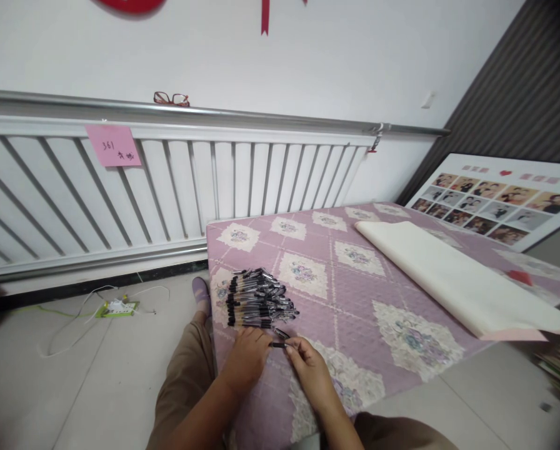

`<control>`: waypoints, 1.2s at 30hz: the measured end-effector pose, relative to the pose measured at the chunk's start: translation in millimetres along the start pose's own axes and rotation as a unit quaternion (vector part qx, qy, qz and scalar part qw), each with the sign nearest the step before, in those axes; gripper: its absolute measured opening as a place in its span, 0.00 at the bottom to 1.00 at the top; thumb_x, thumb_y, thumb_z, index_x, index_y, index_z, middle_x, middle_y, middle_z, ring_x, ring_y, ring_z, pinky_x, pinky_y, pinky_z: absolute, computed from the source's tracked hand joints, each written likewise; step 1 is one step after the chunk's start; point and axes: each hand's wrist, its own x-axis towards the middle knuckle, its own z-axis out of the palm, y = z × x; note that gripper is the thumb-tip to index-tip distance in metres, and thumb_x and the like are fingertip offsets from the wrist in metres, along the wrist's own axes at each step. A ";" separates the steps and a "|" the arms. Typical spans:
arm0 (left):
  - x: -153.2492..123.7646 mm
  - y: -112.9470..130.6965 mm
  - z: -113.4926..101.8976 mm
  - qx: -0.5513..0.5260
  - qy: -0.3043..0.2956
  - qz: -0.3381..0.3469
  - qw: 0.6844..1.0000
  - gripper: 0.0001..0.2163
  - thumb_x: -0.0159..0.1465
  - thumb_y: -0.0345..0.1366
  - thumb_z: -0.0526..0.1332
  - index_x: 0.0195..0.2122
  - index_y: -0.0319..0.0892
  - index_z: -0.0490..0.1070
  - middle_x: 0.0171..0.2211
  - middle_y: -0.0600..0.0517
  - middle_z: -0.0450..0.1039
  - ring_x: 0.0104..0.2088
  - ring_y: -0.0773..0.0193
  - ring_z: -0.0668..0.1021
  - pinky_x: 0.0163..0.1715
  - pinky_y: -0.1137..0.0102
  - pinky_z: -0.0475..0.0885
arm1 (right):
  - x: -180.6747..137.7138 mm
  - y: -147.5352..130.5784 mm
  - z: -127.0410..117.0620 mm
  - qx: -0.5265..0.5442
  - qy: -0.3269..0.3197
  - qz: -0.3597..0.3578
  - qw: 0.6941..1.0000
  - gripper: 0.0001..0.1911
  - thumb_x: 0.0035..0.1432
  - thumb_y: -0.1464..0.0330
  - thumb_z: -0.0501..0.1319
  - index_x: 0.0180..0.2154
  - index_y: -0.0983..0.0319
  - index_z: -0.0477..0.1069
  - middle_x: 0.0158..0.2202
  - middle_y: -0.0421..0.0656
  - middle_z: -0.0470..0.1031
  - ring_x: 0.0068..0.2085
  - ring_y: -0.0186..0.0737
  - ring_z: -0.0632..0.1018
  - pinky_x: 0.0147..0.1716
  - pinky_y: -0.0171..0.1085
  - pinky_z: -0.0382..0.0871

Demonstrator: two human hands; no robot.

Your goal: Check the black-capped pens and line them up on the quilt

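Observation:
A pile of several black-capped pens (pixel 256 299) lies on a purple quilted mat (pixel 355 294) near its left edge. Just below the pile, my left hand (pixel 248 359) rests on the mat with its fingers curled around one end of a single pen (pixel 278 344). My right hand (pixel 308 365) pinches the other end of that same pen between thumb and fingertips. The pen lies roughly level between both hands, a short way above the mat.
A long cream roll of paper (pixel 453 281) lies across the mat's right side. A white radiator (pixel 167 187) with a pink note (pixel 114 145) and red glasses (pixel 171 99) runs along the wall. A photo board (pixel 495 200) leans at right. Cables (pixel 115 307) lie on the floor.

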 end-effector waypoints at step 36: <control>1.1 1.0 -4.6 -0.010 -0.010 -0.018 1.000 0.05 0.66 0.35 0.54 0.39 0.44 0.69 0.38 0.53 0.70 0.42 0.61 0.69 0.44 0.65 0.62 | 1.1 3.4 5.5 -0.002 0.015 -0.002 1.000 0.12 0.55 0.59 0.57 0.34 0.60 0.70 0.26 0.39 0.70 0.29 0.38 0.70 0.31 0.35 0.64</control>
